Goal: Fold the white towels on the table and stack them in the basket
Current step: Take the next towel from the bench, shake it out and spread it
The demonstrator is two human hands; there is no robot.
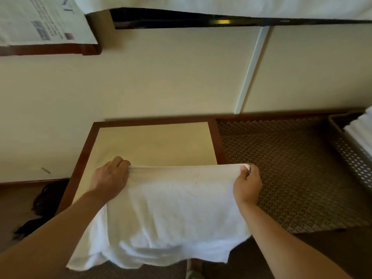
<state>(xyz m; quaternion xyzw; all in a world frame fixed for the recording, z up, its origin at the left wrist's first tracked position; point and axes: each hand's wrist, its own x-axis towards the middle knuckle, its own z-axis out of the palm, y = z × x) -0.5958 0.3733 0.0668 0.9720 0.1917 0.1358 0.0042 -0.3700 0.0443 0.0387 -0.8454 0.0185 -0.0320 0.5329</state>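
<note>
Both grips pinching towel (171, 208) far corners: left hand (109, 178), right hand (247, 184). Towel over table (153, 141) near edge, front hanging. Looks soft, light, floppy; I'd keep to corners. Basket (350, 156) right of table.

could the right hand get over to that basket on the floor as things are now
Probably not yet: the right hand grips a corner of the white towel, and the basket sits well off to the right across open carpet. Nothing blocks the path.

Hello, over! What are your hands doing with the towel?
Left hand, right hand each grip a towel corner. Towel stretched over table. Basket right, nothing blocking.
</note>
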